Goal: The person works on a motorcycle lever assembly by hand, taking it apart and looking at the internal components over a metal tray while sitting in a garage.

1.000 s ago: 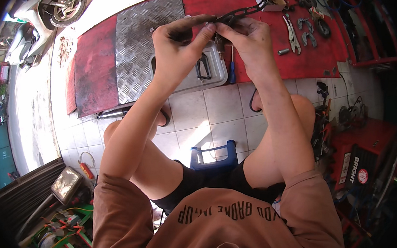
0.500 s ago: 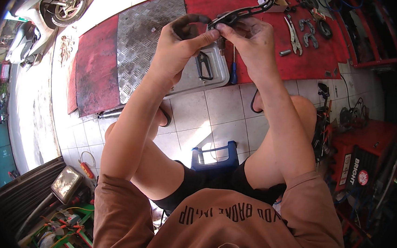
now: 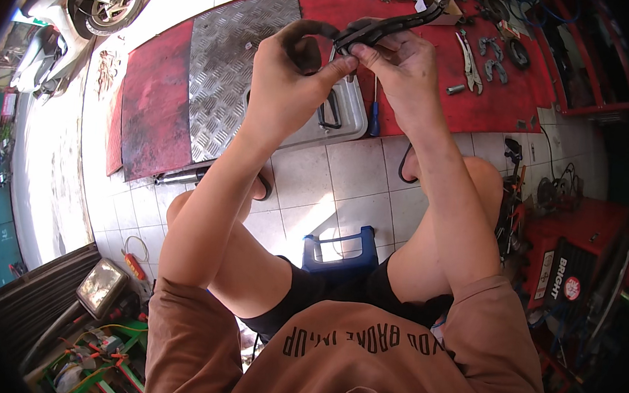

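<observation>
Both my hands are raised over the red work mat (image 3: 152,95). My right hand (image 3: 408,82) grips a long, slotted black part (image 3: 387,26), which slants up to the right. My left hand (image 3: 290,84) is closed at the lower left end of that part, thumb tip beside my right thumb; its blackened fingers curl behind, partly hidden. Below them lies a metal tray (image 3: 346,125) holding a black frame-shaped piece (image 3: 328,113), with a blue-handled screwdriver (image 3: 375,116) at its right edge.
A textured metal plate (image 3: 214,115) crosses the mat. Pliers (image 3: 469,64), metal fittings and a box (image 3: 440,10) lie right. A scooter (image 3: 77,15) stands top left, a blue stool (image 3: 336,250) below me, a red toolbox (image 3: 571,217) right, a mirror (image 3: 100,287) lower left.
Both hands have shifted slightly right, and my thumbs sit a little lower. The black part has moved right and turned slightly, its far end now further right.
</observation>
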`<control>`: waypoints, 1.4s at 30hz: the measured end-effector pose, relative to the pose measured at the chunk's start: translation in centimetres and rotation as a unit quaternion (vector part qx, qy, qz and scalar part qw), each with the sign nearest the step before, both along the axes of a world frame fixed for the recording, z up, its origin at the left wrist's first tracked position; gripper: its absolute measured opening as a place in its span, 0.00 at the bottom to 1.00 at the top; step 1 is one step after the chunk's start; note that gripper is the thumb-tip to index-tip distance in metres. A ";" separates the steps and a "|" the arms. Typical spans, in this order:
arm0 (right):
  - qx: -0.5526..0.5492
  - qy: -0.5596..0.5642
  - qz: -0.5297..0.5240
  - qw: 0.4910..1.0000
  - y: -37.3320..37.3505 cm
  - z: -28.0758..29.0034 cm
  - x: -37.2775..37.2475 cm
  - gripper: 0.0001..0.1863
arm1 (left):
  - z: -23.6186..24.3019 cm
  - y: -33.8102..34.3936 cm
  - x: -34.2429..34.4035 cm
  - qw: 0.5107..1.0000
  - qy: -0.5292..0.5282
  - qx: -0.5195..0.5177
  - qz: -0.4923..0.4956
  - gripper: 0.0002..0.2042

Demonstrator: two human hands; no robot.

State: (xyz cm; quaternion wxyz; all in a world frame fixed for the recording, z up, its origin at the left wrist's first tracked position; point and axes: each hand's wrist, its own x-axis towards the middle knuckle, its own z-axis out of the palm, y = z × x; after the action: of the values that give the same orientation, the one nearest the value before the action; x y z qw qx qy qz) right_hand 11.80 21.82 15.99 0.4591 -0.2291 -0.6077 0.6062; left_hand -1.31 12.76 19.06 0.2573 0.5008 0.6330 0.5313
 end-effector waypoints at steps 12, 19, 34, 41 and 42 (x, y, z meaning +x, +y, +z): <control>0.021 0.053 0.043 0.997 0.0 0.2 0.1 0.16 | 1.7 -0.9 0.5 0.994 0.100 0.040 0.024 0.13; 0.027 0.083 0.087 0.992 0.1 0.4 0.3 0.18 | 2.1 -1.3 -0.2 0.993 0.103 0.060 -0.001 0.13; 0.031 0.034 0.046 0.998 -0.6 0.0 -1.1 0.14 | 2.2 -1.4 -0.1 0.982 0.169 0.022 0.078 0.08; -0.035 -0.053 0.076 0.995 -0.5 -0.1 -0.7 0.08 | 1.0 -0.6 -1.5 0.992 0.104 -0.024 0.074 0.07; -0.040 -0.048 0.079 0.995 -0.5 -0.3 -0.7 0.08 | 0.9 -0.6 -1.6 0.992 0.102 -0.029 0.072 0.08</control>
State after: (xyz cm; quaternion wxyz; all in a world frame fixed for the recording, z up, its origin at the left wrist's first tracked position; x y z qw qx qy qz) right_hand 11.15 21.34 15.72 0.3705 -0.2275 -0.6205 0.6527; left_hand -2.89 12.21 19.99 0.1668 0.4978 0.7053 0.4764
